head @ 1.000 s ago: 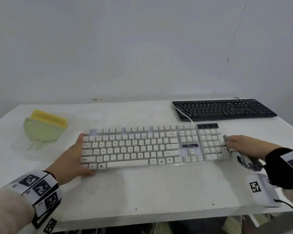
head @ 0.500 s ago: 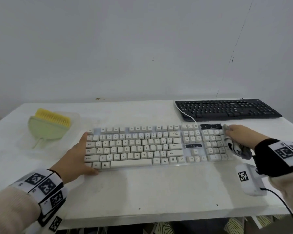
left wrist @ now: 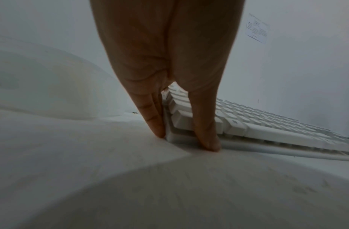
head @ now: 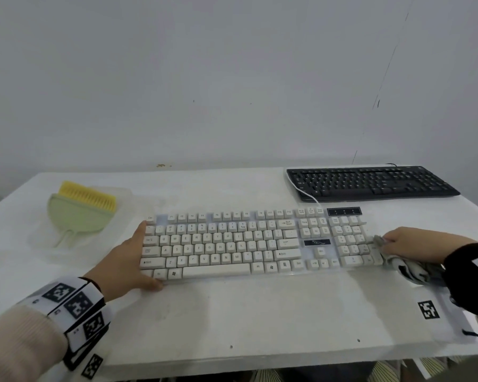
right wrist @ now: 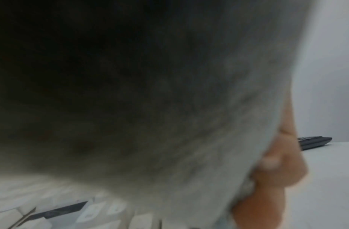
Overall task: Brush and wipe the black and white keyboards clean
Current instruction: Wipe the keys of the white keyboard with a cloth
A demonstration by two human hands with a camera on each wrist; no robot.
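Observation:
The white keyboard (head: 260, 244) lies across the middle of the white table (head: 260, 321). My left hand (head: 127, 257) steadies its left end, straight fingers (left wrist: 155, 120) against the side edge and thumb on the front edge. My right hand (head: 409, 244) grips a crumpled grey-white cloth (head: 414, 271) and presses it on the keyboard's right end by the number pad. In the right wrist view the cloth (right wrist: 169, 108) fills most of the picture, with the fingers (right wrist: 277, 170) curled round it. The black keyboard (head: 370, 183) lies at the back right, untouched.
A yellow-bristled brush with a pale green dustpan (head: 80, 210) rests in a clear tray (head: 122, 194) at the back left. The white keyboard's cable (head: 307, 194) runs past the black keyboard's left end. A wall stands right behind the table. The table's front edge is close to me.
My right hand with the cloth went up to the keyboard's far right corner, then slid back toward me along the right end. The left hand has stayed in place.

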